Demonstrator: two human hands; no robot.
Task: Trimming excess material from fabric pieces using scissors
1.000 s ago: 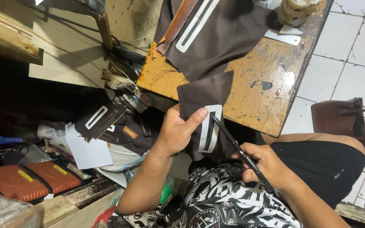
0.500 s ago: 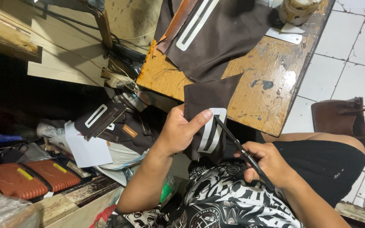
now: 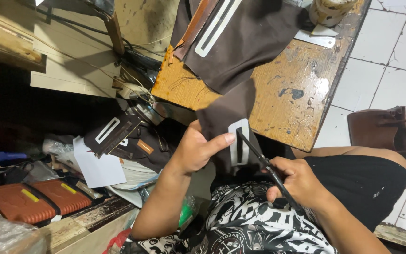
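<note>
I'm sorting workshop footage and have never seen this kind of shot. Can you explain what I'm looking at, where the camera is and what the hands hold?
The camera sits on a person's head and looks down at their own lap and hands. The left hand grips a dark brown fabric piece with a white slotted template on it. The right hand holds black scissors, tips at the template. Beyond them is a worn wooden table carrying more brown fabric. A brown bag stands on the tiled floor.

The left hand (image 3: 196, 150) holds a brown cloth piece (image 3: 224, 117) with a white frame (image 3: 238, 142). The right hand (image 3: 297, 181) holds black scissors (image 3: 265, 165) against it, below the wooden desk (image 3: 287, 89).
</note>
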